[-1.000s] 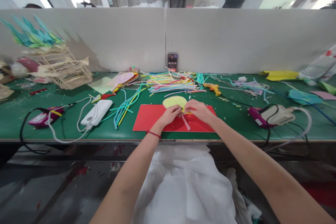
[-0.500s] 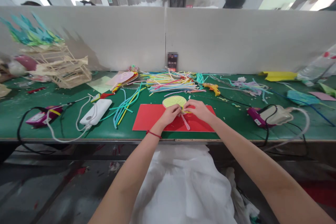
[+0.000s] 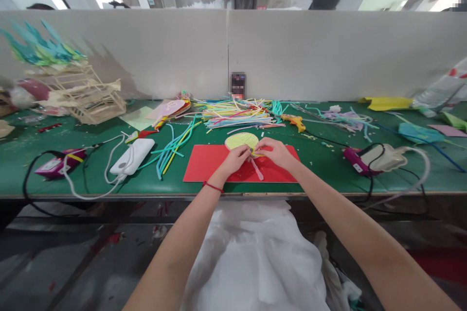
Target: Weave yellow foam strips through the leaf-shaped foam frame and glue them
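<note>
A round yellow-green fan [image 3: 241,140] with a pale pink handle [image 3: 257,170] lies over a red board [image 3: 204,163]. My left hand [image 3: 237,158] is closed in a pinch at the fan's lower edge, where the handle begins. Close beside it, my right hand [image 3: 273,151] also pinches at the same spot, with its fingertips nearly meeting the left ones. Something small and yellow shows between the fingertips, too small to make out. The fingers cover the join of fan and handle.
Behind the board lies a heap of coloured strips [image 3: 237,115], with an orange glue gun [image 3: 295,122] to its right. Left are more strips [image 3: 175,148], a white power bank [image 3: 133,156] and a purple box [image 3: 60,163]. A phone [image 3: 238,85] leans on the partition [image 3: 146,53].
Both hands stay pinched at the fan's lower edge with hardly any movement. The whole view has shifted very slightly.
</note>
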Available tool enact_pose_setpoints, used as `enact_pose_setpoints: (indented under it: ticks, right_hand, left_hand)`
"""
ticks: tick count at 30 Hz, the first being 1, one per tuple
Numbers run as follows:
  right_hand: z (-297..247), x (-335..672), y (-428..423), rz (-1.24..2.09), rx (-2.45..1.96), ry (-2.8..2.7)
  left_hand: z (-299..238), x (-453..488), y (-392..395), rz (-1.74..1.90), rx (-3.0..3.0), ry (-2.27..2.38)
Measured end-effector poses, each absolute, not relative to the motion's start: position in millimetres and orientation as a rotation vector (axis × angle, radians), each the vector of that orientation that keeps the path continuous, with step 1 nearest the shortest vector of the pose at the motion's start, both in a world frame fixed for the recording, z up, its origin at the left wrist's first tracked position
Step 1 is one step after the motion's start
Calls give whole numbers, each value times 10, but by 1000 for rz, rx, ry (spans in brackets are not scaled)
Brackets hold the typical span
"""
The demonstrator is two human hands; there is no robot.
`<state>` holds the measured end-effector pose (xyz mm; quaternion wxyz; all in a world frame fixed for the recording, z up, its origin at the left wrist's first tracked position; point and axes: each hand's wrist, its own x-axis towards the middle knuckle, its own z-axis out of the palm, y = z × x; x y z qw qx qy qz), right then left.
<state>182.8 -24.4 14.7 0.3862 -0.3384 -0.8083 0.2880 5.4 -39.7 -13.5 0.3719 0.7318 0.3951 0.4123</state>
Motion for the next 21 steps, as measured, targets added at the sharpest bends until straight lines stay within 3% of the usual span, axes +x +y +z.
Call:
enact_pose_setpoints:
  ticks: [12,21]
  right_hand:
    - [59,1700,-214,1051,-1046,-1848]
    - [39,1672,-214,1104,-1050,-1740]
  left_hand:
    - [-59,76,-462,1087,1883,1103]
    - [-65,77,-454,1138,1871,1113]
